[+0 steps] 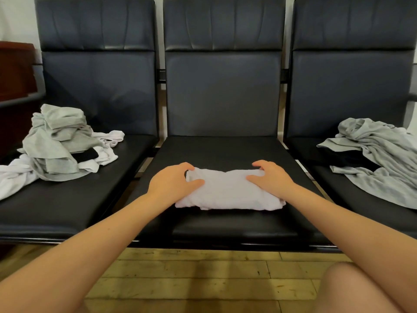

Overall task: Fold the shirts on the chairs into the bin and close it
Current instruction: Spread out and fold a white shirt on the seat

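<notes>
A folded white shirt lies on the seat of the middle chair. My left hand grips its left end, fingers curled over the far edge and thumb on top. My right hand grips its right end the same way. On the left chair sits a heap of grey, white and black shirts. The right chair holds loose grey shirts over a black one. No bin is in view.
The three dark padded chairs stand joined in a row against a pale wall. A dark red wooden cabinet stands at the far left. Wooden floor runs in front of the chairs, and my bare knee shows at the lower right.
</notes>
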